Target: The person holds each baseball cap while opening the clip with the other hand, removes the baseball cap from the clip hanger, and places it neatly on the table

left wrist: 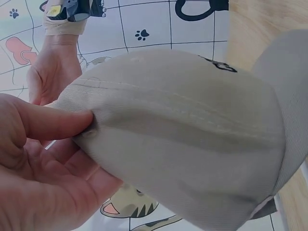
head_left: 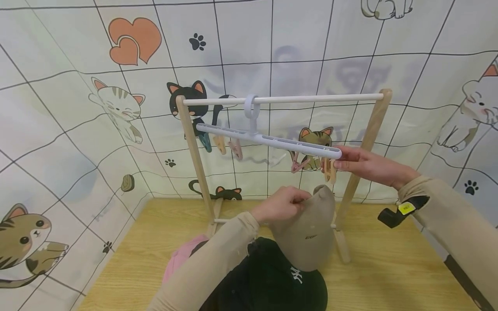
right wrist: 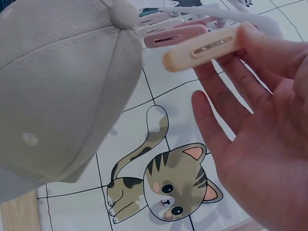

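Note:
My left hand (head_left: 280, 206) pinches a beige cap (head_left: 311, 237) by its crown, so the brim hangs downward below the right part of a pale lavender hanger (head_left: 268, 140). In the left wrist view, the thumb presses on the cap fabric (left wrist: 183, 130). At the hanger's right end, my right hand (head_left: 365, 166) pinches a yellow-orange clothespin (head_left: 330, 172) between thumb and fingers. The right wrist view shows this clothespin (right wrist: 204, 49) close to the cap (right wrist: 62, 91), the two apart. A pink clothespin (head_left: 298, 163) hangs to its left.
A wooden rack with a white rod (head_left: 319, 98) carries the hanger. Teal (head_left: 205, 142), yellow (head_left: 220, 144) and pink (head_left: 235, 149) clothespins hang on its left half. Below lie a dark cap (head_left: 272, 276) with a white logo and a pink cap (head_left: 180, 255) on the wooden table (head_left: 124, 259).

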Action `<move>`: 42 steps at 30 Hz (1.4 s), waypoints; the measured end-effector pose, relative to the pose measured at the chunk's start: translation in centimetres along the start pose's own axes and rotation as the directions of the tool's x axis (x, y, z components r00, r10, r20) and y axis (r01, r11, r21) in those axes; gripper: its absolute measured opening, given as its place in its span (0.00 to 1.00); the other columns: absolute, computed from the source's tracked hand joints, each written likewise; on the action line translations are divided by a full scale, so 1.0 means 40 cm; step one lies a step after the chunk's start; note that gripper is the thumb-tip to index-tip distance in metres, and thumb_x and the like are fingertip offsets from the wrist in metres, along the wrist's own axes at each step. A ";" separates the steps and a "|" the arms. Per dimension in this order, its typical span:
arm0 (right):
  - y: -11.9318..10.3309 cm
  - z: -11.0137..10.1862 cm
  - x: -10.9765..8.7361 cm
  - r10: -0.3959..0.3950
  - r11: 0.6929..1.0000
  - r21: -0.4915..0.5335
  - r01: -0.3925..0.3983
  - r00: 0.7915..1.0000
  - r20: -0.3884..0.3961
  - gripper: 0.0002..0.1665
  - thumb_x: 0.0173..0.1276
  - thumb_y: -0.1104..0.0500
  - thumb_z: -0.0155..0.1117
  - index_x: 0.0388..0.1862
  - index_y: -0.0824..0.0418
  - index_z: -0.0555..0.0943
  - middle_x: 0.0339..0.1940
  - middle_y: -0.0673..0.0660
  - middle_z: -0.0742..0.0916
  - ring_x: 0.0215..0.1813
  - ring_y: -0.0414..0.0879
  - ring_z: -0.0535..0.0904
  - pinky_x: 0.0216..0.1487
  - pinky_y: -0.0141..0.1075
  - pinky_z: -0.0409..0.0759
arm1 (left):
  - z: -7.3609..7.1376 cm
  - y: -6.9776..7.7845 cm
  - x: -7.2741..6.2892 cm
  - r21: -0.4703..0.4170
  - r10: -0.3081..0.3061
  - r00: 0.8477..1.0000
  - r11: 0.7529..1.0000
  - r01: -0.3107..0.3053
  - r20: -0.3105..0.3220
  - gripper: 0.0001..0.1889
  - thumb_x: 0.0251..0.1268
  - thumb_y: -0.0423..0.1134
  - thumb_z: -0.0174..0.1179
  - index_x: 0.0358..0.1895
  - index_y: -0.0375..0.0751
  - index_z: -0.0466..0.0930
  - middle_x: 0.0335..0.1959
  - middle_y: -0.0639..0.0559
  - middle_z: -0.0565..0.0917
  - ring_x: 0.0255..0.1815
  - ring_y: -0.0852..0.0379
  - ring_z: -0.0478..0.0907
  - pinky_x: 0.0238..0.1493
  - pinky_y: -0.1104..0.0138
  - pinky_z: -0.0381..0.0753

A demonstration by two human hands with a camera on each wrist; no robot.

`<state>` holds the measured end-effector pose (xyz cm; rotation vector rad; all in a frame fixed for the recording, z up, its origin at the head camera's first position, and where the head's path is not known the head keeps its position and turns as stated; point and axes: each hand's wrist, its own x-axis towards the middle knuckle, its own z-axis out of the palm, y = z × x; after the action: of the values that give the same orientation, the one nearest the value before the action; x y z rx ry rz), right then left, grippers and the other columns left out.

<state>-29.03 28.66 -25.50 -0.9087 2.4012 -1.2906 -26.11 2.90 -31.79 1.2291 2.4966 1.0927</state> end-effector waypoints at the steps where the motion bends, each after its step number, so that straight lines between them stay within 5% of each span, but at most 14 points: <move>1: 0.001 -0.001 0.001 -0.014 1.000 0.017 0.014 1.000 -0.007 0.25 0.78 0.60 0.47 0.71 0.64 0.61 0.64 0.60 0.71 0.64 0.44 0.65 0.64 0.41 0.63 | 0.000 0.001 -0.002 -0.012 -0.009 1.000 1.000 0.009 -0.003 0.11 0.63 0.19 0.51 0.30 0.39 0.75 0.19 0.56 0.66 0.25 0.62 0.63 0.31 0.73 0.62; 5: 0.011 -0.002 0.005 -0.072 0.993 0.087 0.074 0.997 -0.025 0.20 0.79 0.61 0.45 0.67 0.57 0.66 0.60 0.55 0.72 0.58 0.42 0.65 0.54 0.30 0.66 | 0.001 0.002 -0.010 -0.053 -0.032 0.999 0.998 0.032 -0.009 0.10 0.63 0.20 0.52 0.30 0.38 0.75 0.21 0.55 0.69 0.27 0.62 0.65 0.32 0.73 0.63; 15: 0.026 -0.008 0.006 -0.228 0.928 0.322 0.186 0.969 0.096 0.27 0.80 0.66 0.36 0.75 0.60 0.52 0.68 0.55 0.64 0.67 0.39 0.64 0.63 0.30 0.66 | -0.008 0.008 -0.028 -0.109 -0.034 0.999 0.994 0.031 -0.030 0.08 0.63 0.19 0.54 0.32 0.35 0.76 0.24 0.54 0.71 0.28 0.63 0.65 0.32 0.74 0.64; 21: 0.027 -0.015 0.015 -0.294 0.842 0.501 0.199 0.948 0.118 0.22 0.80 0.68 0.31 0.66 0.61 0.64 0.56 0.56 0.76 0.55 0.47 0.76 0.61 0.37 0.69 | -0.012 0.002 -0.035 -0.131 -0.026 1.000 0.991 0.025 -0.011 0.07 0.64 0.20 0.53 0.32 0.35 0.75 0.23 0.53 0.69 0.26 0.63 0.65 0.29 0.73 0.64; 24: 0.024 -0.016 0.016 -0.288 0.805 0.558 0.201 0.955 0.072 0.21 0.78 0.68 0.31 0.62 0.61 0.67 0.49 0.54 0.79 0.50 0.46 0.76 0.58 0.40 0.72 | -0.013 0.003 -0.042 -0.146 -0.034 0.999 0.989 0.033 -0.006 0.07 0.65 0.20 0.53 0.32 0.34 0.75 0.25 0.53 0.71 0.27 0.63 0.66 0.30 0.73 0.65; 26: 0.020 -0.017 0.014 -0.270 0.813 0.543 0.210 0.962 0.031 0.21 0.76 0.69 0.34 0.62 0.60 0.68 0.47 0.54 0.78 0.48 0.45 0.74 0.56 0.40 0.73 | -0.013 0.005 -0.046 -0.162 -0.043 0.999 0.986 0.042 -0.006 0.07 0.65 0.20 0.53 0.33 0.34 0.75 0.26 0.53 0.73 0.28 0.63 0.67 0.31 0.73 0.67; 34: 0.000 -0.018 0.005 -0.120 0.957 0.247 0.150 0.984 -0.133 0.11 0.80 0.59 0.42 0.55 0.60 0.69 0.40 0.56 0.73 0.43 0.45 0.71 0.48 0.35 0.75 | -0.008 0.005 -0.061 -0.218 -0.087 0.996 0.972 0.085 0.000 0.09 0.66 0.21 0.52 0.41 0.34 0.80 0.29 0.54 0.78 0.30 0.64 0.71 0.34 0.73 0.71; 42: -0.005 -0.021 0.003 0.038 0.976 0.216 0.038 0.941 -0.337 0.19 0.78 0.45 0.43 0.50 0.56 0.74 0.39 0.53 0.75 0.42 0.45 0.72 0.45 0.34 0.75 | -0.003 0.005 -0.074 -0.242 -0.070 0.997 0.968 0.071 0.013 0.08 0.66 0.21 0.52 0.31 0.35 0.74 0.23 0.54 0.71 0.25 0.63 0.65 0.29 0.72 0.65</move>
<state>-29.46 29.07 -24.84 -0.6666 2.4297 -1.7996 -24.09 0.73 -32.09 1.0650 2.2988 1.3285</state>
